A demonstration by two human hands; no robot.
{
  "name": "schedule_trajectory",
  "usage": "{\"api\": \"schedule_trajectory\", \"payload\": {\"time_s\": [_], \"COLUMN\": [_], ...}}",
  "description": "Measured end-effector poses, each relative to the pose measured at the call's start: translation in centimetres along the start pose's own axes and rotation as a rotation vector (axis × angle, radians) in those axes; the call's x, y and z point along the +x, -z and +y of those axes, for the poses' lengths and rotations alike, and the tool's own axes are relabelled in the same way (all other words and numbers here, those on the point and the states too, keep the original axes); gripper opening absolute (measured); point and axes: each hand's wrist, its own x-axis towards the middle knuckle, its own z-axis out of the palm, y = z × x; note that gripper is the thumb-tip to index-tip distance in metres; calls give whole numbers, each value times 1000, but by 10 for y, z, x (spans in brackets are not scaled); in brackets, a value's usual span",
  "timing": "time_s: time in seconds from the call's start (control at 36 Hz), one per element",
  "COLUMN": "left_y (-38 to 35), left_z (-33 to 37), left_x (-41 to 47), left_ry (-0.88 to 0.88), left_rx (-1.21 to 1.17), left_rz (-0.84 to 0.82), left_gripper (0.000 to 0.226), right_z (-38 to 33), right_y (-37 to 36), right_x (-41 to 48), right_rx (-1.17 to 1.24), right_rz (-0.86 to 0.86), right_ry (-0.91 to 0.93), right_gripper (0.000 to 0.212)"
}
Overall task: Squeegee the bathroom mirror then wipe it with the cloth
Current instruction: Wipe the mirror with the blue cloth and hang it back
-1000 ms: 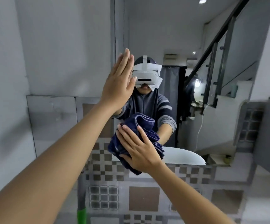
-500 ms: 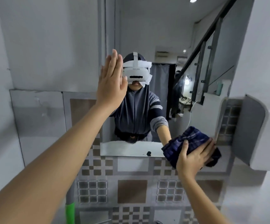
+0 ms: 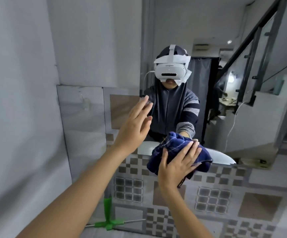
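Grey-walled bathroom; cloth [image 3: 177,152] pressed at mirror's [image 3: 225,48] lower edge

Two hands [image 3: 134,124]; one cloth [image 3: 173,150]; one mirror [image 3: 242,117]; one squeegee [image 3: 107,213]

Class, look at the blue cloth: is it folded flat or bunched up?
Bunched up. The cloth sits in rumpled folds under the right hand, pressed against the mirror's lower edge.

No text, label or number can be read anywhere — nothing legible at all.
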Motion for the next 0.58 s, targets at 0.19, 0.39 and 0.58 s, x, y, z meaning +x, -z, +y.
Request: {"api": "schedule_trajectory", "payload": {"time_s": [0.19, 0.39, 0.58], "left_y": [4, 4, -3], "left_z": [-3, 2, -5], "left_x": [-54, -73, -78], "left_ry": [314, 625, 788], "left_rx": [-197, -458, -448], "left_rz": [74, 40, 51], "left_gripper": [18, 19, 23], "right_z": [-23, -31, -27], "right_y": [-22, -35, -35], "right_x": [-25, -38, -40], "right_rx": [-37, -102, -134], "right_rz": [-76, -122, -143], "right_ry": [169, 270, 376], "right_gripper": [74, 79, 75]}}
